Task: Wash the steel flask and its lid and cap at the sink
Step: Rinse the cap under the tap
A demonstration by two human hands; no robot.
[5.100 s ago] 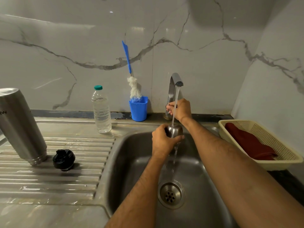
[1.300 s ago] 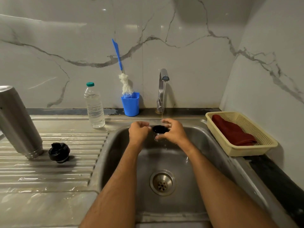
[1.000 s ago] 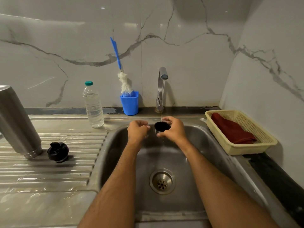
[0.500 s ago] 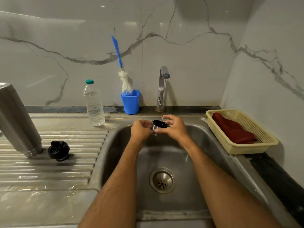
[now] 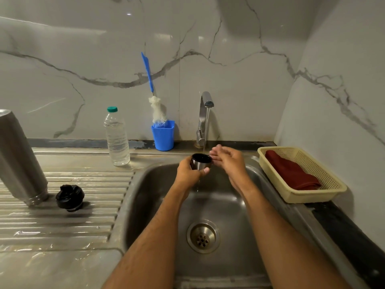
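My left hand (image 5: pixel 187 171) grips the small steel cap (image 5: pixel 201 161), mouth up with a dark inside, under the thin stream from the tap (image 5: pixel 205 113) above the sink (image 5: pixel 218 205). My right hand (image 5: pixel 228 159) hovers just right of the cap, fingers spread and blurred, holding nothing. The steel flask (image 5: pixel 17 157) stands upside down and tilted on the ribbed drainboard (image 5: pixel 62 215) at the far left. Its black lid (image 5: pixel 70 197) lies beside it on the ribs.
A clear water bottle (image 5: pixel 116 138) and a blue cup (image 5: pixel 163 135) holding a blue-handled bottle brush (image 5: pixel 153 94) stand at the back ledge. A cream plastic basket (image 5: pixel 325 188) with a dark red cloth (image 5: pixel 291 174) sits right of the sink. The drain (image 5: pixel 203 236) is below.
The cap has passed from both hands into my left hand alone, turned mouth up under the stream. My right hand has let go and opened beside it.
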